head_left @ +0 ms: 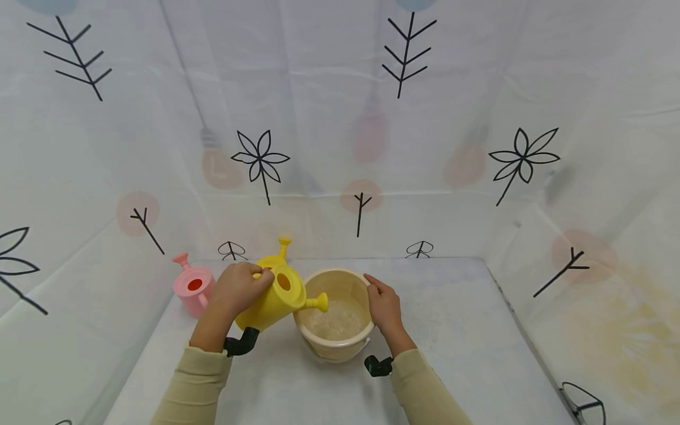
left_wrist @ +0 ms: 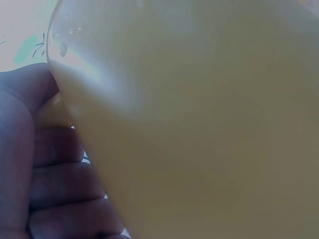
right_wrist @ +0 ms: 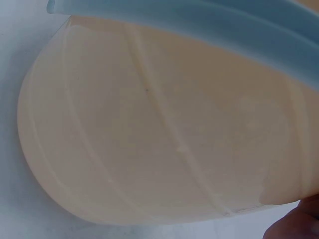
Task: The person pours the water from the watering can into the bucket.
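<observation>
My left hand grips the handle of a yellow watering can. The can is tilted to the right, and its spout overhangs the left rim of a round beige bucket. In the left wrist view the can's body fills most of the picture, with fingers curled beside it. My right hand holds the bucket's right rim, its index finger lying along the edge. The bucket's inside floor looks glossy and rippled. A pale handle band crosses the bucket's side in the right wrist view.
Behind the tilted can stands a second yellow watering can, partly hidden. A pink watering can is at the table's left edge. The white table runs back to a patterned cloth that also hangs on both sides.
</observation>
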A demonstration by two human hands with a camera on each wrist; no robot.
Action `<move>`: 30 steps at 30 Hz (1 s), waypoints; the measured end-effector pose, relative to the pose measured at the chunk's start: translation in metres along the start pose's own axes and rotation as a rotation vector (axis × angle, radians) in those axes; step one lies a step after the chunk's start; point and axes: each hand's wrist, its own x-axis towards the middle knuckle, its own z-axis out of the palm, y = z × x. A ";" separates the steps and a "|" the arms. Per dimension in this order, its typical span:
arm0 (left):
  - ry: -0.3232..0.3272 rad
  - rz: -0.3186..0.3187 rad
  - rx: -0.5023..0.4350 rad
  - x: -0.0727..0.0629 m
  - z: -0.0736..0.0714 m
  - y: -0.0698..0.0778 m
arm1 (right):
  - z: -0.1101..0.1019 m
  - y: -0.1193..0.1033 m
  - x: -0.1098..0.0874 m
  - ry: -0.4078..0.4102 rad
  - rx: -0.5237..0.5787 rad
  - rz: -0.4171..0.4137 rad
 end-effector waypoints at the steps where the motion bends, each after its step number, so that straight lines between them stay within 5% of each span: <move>1: 0.003 0.006 0.004 0.000 0.000 0.000 | 0.000 0.000 0.000 0.000 0.001 -0.001; 30: -0.003 0.017 0.005 0.009 -0.001 -0.001 | 0.001 -0.004 0.002 -0.003 -0.006 0.010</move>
